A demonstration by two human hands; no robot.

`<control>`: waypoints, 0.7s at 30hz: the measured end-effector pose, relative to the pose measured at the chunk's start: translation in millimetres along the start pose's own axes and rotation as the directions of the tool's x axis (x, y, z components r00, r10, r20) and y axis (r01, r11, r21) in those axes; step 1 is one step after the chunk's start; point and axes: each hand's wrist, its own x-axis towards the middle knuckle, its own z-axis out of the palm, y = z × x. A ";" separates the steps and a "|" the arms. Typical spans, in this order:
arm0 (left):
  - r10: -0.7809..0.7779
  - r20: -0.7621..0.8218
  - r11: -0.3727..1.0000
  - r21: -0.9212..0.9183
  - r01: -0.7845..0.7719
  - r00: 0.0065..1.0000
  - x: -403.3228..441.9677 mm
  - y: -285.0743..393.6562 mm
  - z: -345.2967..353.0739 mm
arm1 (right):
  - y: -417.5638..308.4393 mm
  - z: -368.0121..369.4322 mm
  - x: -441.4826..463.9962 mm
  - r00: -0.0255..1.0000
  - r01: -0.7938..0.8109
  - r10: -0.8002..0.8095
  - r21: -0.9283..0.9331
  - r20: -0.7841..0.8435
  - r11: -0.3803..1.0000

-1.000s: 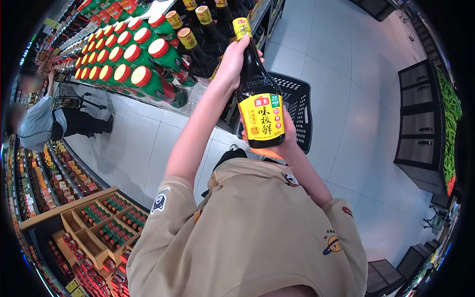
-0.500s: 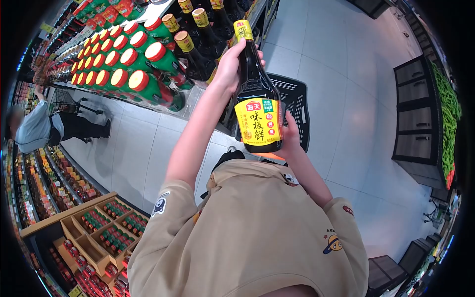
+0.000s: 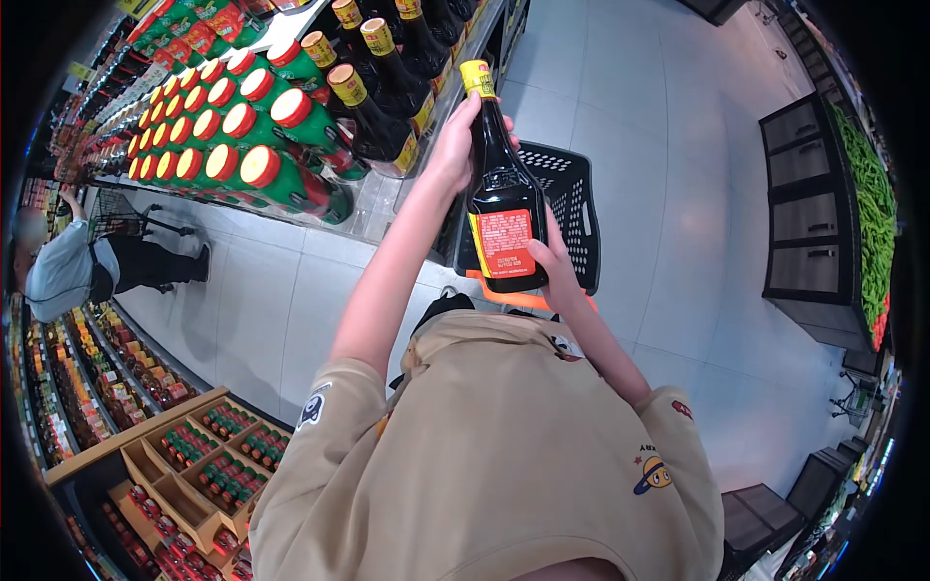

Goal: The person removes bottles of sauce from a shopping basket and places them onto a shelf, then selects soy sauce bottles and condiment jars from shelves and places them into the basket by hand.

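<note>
A dark soy sauce bottle (image 3: 504, 184) with a yellow neck wrap is held upright over the basket, its red back label facing me and a strip of yellow at the label's left edge. My left hand (image 3: 455, 145) is closed around the neck, with fingertips showing on the far side. Lower down, my right hand (image 3: 554, 263) grips the right side of the bottle's body, thumb beside the red label; its other fingers are hidden behind the glass. Beyond the bottle is a black shopping basket (image 3: 578, 208) with an orange handle (image 3: 523, 299).
Similar dark bottles (image 3: 373, 116) and green jars with red-and-yellow lids (image 3: 260, 167) stand on the display at left. A wooden bin (image 3: 194, 484) holds more jars at lower left. A person (image 3: 73, 257) is beside a cart (image 3: 121, 215). Green vegetables (image 3: 862, 208) top the cabinets at right.
The bottle has been turned in my hands from its yellow front label to its red back label. Its top sits slightly lower, and my right thumb now rests beside the label.
</note>
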 end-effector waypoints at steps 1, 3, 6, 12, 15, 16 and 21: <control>0.008 -0.003 1.000 0.006 -0.008 1.000 -0.8 -0.5 0.9 | 2.5 -0.8 -0.7 0.999 0.036 -0.035 -0.043 0.008 0.998; 0.016 -0.006 1.000 0.013 -0.016 1.000 -0.8 0.0 0.6 | 5.0 0.3 -0.5 0.999 0.045 -0.045 -0.053 -0.004 0.998; 0.015 -0.004 1.000 0.009 -0.015 1.000 0.5 2.3 -0.7 | 3.4 5.2 0.9 0.999 0.037 -0.037 -0.003 -0.011 0.999; -0.001 0.033 1.000 -0.013 0.002 0.999 2.9 8.7 -2.2 | 10.3 9.1 7.1 0.998 0.068 -0.068 0.025 -0.008 0.997; -0.027 0.015 0.997 0.078 0.026 1.000 4.5 9.8 -3.3 | 9.7 16.7 7.9 0.991 0.108 -0.109 -0.017 -0.075 0.994; 0.108 -0.073 0.937 0.340 -0.077 0.992 9.9 7.2 -6.2 | 6.3 23.3 7.6 0.977 0.157 -0.173 -0.128 -0.124 0.979; 0.265 -0.189 0.836 0.534 -0.128 0.946 12.8 12.3 6.0 | -10.5 50.3 8.2 0.885 0.025 -0.361 -0.747 -0.292 0.664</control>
